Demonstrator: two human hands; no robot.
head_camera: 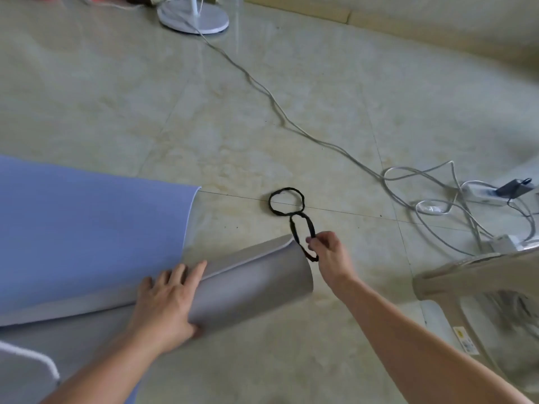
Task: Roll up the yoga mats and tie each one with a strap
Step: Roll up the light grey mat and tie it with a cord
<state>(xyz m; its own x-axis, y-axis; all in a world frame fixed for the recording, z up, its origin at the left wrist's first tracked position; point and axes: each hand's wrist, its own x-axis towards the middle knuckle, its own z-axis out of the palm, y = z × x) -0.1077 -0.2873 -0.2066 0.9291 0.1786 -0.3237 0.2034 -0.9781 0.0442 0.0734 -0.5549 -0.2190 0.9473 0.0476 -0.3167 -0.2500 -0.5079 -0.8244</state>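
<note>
While a blue mat (87, 228) lies flat on the tiled floor (291, 126) at far left, a person kneels over a grey rolled mat (256, 281) lying just beside its near edge, the roll's right end open toward the centre of the floor. The left hand (166, 304) rests palm down on top of the roll, fingers spread and nearly straight, thumb pressed against the roll's near side. Just past the roll's right end, a black strap (287, 201) lies twisted into a figure of eight, its far loop flat on the tiles. The right hand (326, 252) pinches the strap's near loop between thumb and fingertips, the loop hanging against the end of the roll. Farther back, a round white fan base (194, 17) stands on the floor, and a pale cable (262, 91) trails from it to a power strip (481, 193) at right. Nearer, a beige plastic chair (472, 275) fills the right edge.
</note>
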